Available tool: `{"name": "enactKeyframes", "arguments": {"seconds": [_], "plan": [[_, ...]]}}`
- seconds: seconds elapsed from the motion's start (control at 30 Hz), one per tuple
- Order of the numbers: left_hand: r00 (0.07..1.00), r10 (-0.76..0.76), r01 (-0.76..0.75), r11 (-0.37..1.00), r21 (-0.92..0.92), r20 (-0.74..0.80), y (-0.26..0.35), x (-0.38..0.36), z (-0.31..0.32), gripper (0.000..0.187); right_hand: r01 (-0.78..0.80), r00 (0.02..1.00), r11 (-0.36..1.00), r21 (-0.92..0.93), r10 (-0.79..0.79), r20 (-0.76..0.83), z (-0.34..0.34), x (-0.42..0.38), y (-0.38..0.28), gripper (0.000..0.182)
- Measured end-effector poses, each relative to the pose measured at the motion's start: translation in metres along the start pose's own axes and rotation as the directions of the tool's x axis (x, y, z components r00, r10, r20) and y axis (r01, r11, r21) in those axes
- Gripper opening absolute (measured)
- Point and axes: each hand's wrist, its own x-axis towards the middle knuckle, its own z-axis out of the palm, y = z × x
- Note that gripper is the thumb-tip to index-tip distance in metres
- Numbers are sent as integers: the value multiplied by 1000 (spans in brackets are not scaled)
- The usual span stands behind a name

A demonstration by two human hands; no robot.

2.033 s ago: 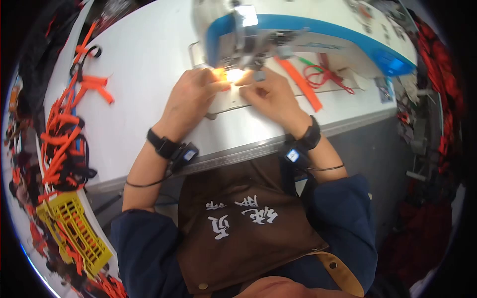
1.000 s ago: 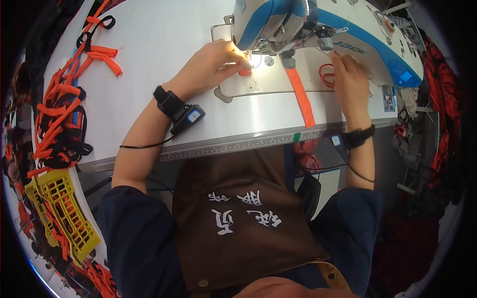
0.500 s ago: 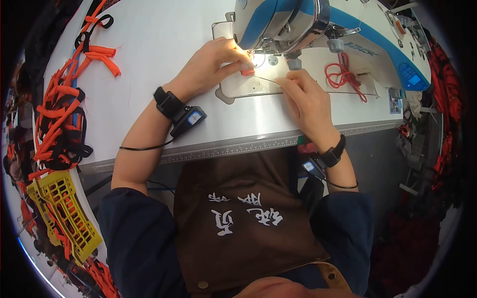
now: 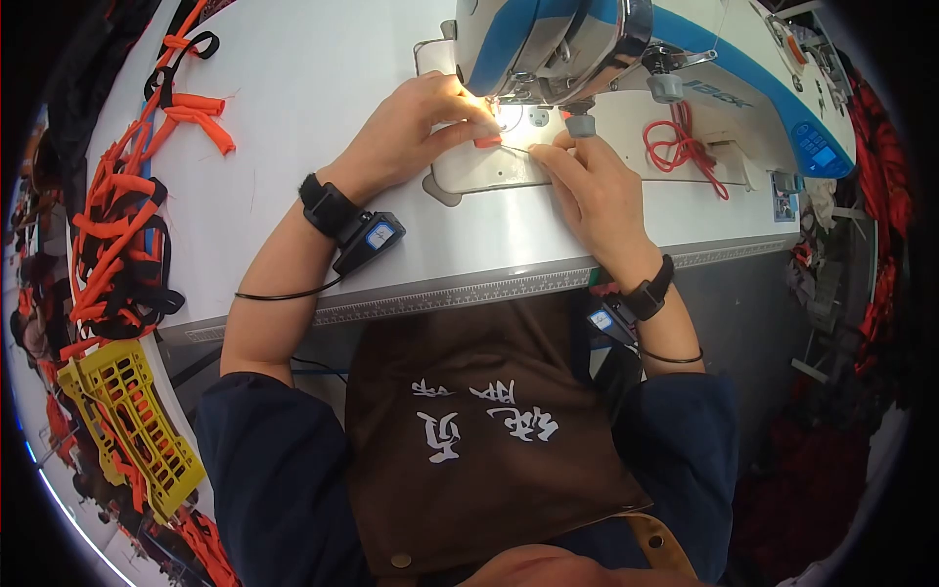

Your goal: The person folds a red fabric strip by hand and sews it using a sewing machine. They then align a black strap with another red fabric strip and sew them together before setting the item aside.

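Under the lit head of a blue and white sewing machine (image 4: 548,49), my left hand (image 4: 440,117) pinches a small orange-red piece (image 4: 487,142) beside the needle area. My right hand (image 4: 592,186) is just to the right, over the metal plate (image 4: 489,176), its thumb and index finger closed on a thin dark strand (image 4: 515,150). The strand runs from those fingertips toward the orange-red piece. Both wrists wear black bands with small devices.
Orange and black straps (image 4: 122,225) lie in a heap along the table's left side. A yellow plastic basket (image 4: 132,421) stands at lower left. A red cord (image 4: 680,147) lies right of my right hand. A ruler strip (image 4: 440,293) follows the front edge.
My right hand has moved a little left, toward my left hand and the orange-red piece. My left hand has stayed almost in place. The camera view has shifted slightly.
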Motion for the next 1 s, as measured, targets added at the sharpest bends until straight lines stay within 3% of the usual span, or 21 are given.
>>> {"name": "enactKeyframes", "arguments": {"seconds": [0.27,0.37,0.57,1.0], "plan": [[991,78,-70,994,80,-112,8,0,6,11,-11,1000,997,-77,11,1,7,-3,-11,33],[999,-35,31,973,231,15,15,-1,0,24,-33,998,994,-100,37,42,5,-9,-18,32],[996,84,-72,938,339,-20,21,-3,0,22,-5,1000,990,-141,6,7,1,-12,-30,29],[992,113,-88,936,341,-56,21,-4,5,18,-98,993,995,3,98,-60,1,-12,-25,9]]}}
